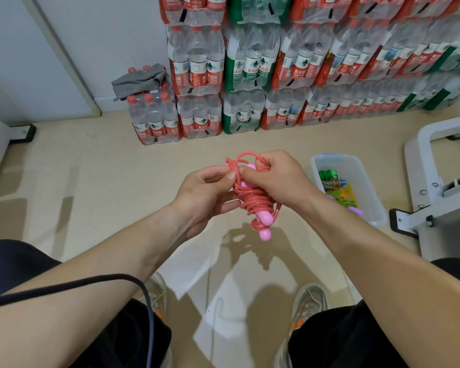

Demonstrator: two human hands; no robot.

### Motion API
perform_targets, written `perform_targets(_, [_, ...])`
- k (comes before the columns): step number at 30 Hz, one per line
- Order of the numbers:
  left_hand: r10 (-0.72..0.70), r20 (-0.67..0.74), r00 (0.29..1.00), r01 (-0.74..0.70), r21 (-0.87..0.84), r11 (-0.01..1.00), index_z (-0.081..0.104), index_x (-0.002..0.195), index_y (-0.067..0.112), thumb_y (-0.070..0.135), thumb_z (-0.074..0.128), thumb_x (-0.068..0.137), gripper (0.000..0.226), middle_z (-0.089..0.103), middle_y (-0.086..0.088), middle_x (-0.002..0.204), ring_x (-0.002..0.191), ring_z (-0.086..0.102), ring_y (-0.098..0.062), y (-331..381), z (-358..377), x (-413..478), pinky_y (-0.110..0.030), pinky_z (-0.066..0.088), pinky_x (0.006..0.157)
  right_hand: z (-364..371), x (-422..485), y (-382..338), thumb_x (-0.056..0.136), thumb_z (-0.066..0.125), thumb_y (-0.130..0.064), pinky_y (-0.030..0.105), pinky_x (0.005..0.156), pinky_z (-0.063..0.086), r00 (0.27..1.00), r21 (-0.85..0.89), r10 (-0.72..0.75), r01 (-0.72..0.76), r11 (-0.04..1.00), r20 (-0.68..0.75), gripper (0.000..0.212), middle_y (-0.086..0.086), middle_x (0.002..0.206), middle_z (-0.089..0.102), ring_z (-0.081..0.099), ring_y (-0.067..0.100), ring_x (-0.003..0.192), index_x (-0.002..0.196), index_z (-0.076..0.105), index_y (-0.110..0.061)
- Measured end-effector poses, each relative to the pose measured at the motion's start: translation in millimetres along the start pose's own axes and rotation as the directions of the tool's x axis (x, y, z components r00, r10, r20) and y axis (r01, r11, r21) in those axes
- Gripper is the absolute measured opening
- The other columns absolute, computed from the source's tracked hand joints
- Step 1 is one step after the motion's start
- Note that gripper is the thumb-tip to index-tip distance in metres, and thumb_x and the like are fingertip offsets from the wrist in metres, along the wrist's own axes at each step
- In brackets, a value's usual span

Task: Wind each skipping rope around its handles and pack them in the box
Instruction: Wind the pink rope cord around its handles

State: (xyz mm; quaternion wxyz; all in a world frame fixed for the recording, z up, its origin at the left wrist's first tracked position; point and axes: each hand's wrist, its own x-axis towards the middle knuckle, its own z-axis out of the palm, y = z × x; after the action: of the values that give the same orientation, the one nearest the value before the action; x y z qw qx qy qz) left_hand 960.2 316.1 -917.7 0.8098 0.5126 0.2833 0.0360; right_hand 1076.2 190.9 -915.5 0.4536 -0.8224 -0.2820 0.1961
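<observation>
A red skipping rope (254,201) is coiled in many turns around its two pink handles (264,225), whose ends stick out below the coils. My right hand (274,179) grips the bundle from the right near its top. My left hand (207,191) pinches a loop of the rope between thumb and forefinger on the left. A loose loop arcs above both hands. The clear plastic box (372,205) sits on the floor to the right. Inside it lie a green wound rope (328,174) and other colourful ropes.
Stacked packs of water bottles (250,75) line the wall ahead, with a grey cloth (140,81) on a low pack. A white metal frame (441,187) stands right of the box. My knees and shoes are below, and a black cable (91,284) crosses my left arm.
</observation>
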Motion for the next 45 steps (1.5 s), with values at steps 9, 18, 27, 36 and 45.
perform_targets(9, [0.049,-0.072,0.996,-0.046,0.048,0.998,0.072,0.095,0.01,0.011,0.069,0.091,0.006,0.074,-0.003,0.082,0.069,0.072,-0.019,5,1,0,-0.027,0.059,0.06,2,-2,0,0.092,0.065,-0.042,0.03,0.056,0.038,0.998,-0.12,-0.059,0.056,0.991,-0.027,0.041,-0.012,0.053,0.048,0.046,0.008,0.054,0.062,0.048,-0.019])
perform_targets(18, [0.107,-0.106,0.989,-0.098,0.086,0.991,0.067,0.089,0.008,0.007,0.067,0.092,0.004,0.069,-0.001,0.074,0.063,0.067,-0.018,4,3,0,-0.026,0.057,0.06,10,-3,4,0.094,0.037,-0.057,0.046,0.08,0.055,1.0,-0.147,0.026,-0.028,0.989,-0.015,0.048,-0.001,0.082,0.071,0.067,0.025,0.082,0.089,0.066,-0.019])
perform_targets(27, [0.023,-0.142,0.99,-0.021,0.013,1.0,0.058,0.093,0.017,0.008,0.049,0.102,0.015,0.069,0.002,0.077,0.066,0.065,-0.018,5,10,2,-0.034,0.057,0.073,19,-4,1,0.099,0.048,-0.045,0.035,0.063,0.042,0.968,0.206,0.19,-0.155,0.966,-0.163,0.051,-0.007,0.052,0.049,0.048,0.017,0.053,0.056,0.049,-0.018])
perform_targets(36, [0.057,-0.189,0.98,-0.047,0.058,0.997,0.069,0.093,0.01,0.015,0.033,0.099,0.037,0.074,0.001,0.077,0.065,0.071,-0.022,10,22,-2,-0.033,0.059,0.068,29,-9,6,0.08,0.07,-0.049,0.042,0.061,0.057,0.918,0.178,0.183,-0.126,0.976,-0.352,0.03,0.002,0.064,0.068,0.066,0.022,0.057,0.079,0.053,-0.025])
perform_targets(45, [0.025,-0.19,0.981,-0.009,0.085,0.996,0.068,0.107,-0.002,0.032,0.042,0.106,0.043,0.072,0.001,0.072,0.061,0.069,-0.024,4,22,4,-0.036,0.061,0.068,25,-14,-4,0.085,0.063,-0.057,0.034,0.056,0.042,0.925,-0.131,0.034,-0.09,0.987,-0.378,0.048,0.003,0.06,0.058,0.057,0.024,0.063,0.071,0.049,-0.014])
